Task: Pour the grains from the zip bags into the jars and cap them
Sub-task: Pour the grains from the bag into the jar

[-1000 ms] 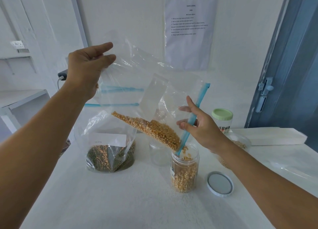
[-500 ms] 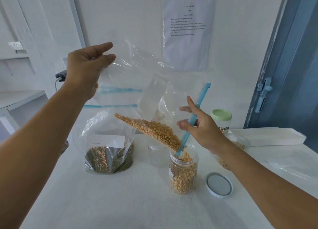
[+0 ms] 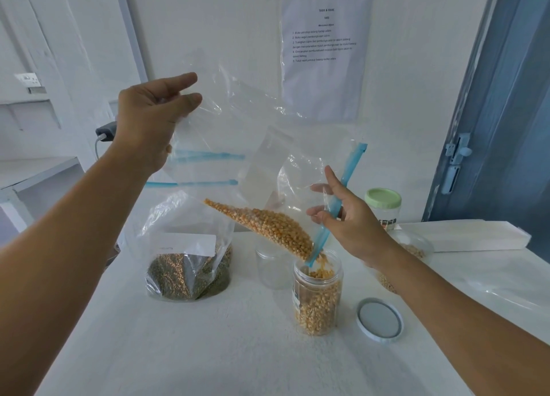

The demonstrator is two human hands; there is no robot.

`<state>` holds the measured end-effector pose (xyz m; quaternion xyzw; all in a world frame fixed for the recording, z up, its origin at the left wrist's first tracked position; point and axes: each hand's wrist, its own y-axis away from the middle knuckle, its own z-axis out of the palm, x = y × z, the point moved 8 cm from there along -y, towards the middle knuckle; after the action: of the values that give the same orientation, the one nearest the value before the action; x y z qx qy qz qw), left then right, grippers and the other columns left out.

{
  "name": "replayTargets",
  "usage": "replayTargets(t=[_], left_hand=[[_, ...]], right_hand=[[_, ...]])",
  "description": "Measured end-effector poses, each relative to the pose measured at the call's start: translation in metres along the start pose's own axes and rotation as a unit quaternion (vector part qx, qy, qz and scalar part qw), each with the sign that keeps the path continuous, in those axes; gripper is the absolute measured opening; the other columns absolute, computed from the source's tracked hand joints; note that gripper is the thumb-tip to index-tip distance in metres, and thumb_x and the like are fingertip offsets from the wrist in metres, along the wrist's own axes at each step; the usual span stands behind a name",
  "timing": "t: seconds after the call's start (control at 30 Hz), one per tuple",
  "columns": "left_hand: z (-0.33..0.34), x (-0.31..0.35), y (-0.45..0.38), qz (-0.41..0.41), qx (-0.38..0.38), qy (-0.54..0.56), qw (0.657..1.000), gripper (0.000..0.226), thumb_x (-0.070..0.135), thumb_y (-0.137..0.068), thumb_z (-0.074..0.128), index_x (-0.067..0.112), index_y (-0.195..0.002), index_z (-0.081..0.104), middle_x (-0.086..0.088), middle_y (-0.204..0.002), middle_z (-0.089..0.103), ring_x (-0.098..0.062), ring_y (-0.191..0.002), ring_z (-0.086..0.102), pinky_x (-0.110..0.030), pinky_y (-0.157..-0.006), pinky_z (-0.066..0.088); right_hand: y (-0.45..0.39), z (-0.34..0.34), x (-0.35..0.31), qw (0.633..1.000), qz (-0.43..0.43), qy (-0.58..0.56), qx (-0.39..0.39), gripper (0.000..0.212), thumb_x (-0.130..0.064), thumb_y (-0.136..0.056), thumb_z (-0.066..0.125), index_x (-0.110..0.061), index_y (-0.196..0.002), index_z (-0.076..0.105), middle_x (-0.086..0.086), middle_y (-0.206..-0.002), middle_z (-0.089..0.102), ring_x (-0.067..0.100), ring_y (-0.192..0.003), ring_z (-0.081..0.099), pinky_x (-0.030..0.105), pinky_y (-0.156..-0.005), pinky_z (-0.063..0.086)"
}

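A clear zip bag [image 3: 238,122] is held tilted above the white counter [image 3: 178,351], between the two hands. Its upper corner is pinched by the left hand [image 3: 148,113], thumb and fingers closed on the plastic, raised high at the left. The blue zip strip [image 3: 342,193] at the bag's mouth is gripped by the right hand [image 3: 348,223], lower and to the right, with the fingers curled round the strip. The yellow corn kernels [image 3: 268,229] are gathered along the bag's lower edge and are seen spilling from the mouth into the open jar [image 3: 317,297], which stands directly under the right hand and is filled most of the way up. The jar's white lid [image 3: 379,319] is laid flat on the counter just to its right. A second zip bag of dark green grains [image 3: 184,264] is set upright below the left hand, well apart from it. An empty clear jar [image 3: 270,267] is placed just behind the open jar, and a green-capped jar [image 3: 384,205] stands behind the right hand.
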<state>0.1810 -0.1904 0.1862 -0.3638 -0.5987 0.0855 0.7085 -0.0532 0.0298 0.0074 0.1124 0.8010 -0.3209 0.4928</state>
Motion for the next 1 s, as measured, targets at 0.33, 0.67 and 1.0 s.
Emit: replayTargets(t=[0.33, 0.67, 1.0], left_hand=[[0.0004, 0.004, -0.0003, 0.005, -0.001, 0.013, 1.0, 0.034, 0.008, -0.084, 0.085, 0.018, -0.116, 0.08, 0.003, -0.08, 0.066, -0.012, -0.085, 0.064, -0.02, -0.094, 0.054], [-0.0002, 0.0044, 0.0017, 0.005, -0.003, 0.007, 1.0, 0.036, 0.005, -0.086, 0.082, 0.014, -0.12, 0.077, 0.012, -0.073, 0.07, -0.008, -0.081, 0.066, -0.019, -0.09, 0.054], [0.0008, 0.0062, 0.0016, 0.008, -0.002, 0.006, 1.0, 0.036, 0.008, -0.084, 0.084, 0.016, -0.118, 0.078, 0.002, -0.085, 0.071, -0.013, -0.089, 0.067, -0.025, -0.099, 0.056]], right_hand=[[-0.0014, 0.0003, 0.0018, 1.0, 0.003, -0.01, 0.002, 0.082, 0.0, -0.101, 0.061, -0.036, -0.164, 0.022, -0.013, -0.142, 0.057, 0.018, -0.109, 0.071, 0.041, -0.104, 0.056], [-0.0021, 0.0036, 0.0028, 1.0, 0.001, -0.011, 0.004, 0.083, -0.003, -0.1, 0.064, -0.035, -0.163, 0.023, -0.015, -0.14, 0.057, 0.017, -0.11, 0.071, 0.035, -0.104, 0.055], [-0.002, 0.0042, 0.0064, 1.0, 0.001, -0.008, 0.002, 0.082, -0.002, -0.1, 0.063, -0.036, -0.163, 0.023, -0.015, -0.14, 0.058, 0.017, -0.111, 0.071, 0.04, -0.105, 0.055]])
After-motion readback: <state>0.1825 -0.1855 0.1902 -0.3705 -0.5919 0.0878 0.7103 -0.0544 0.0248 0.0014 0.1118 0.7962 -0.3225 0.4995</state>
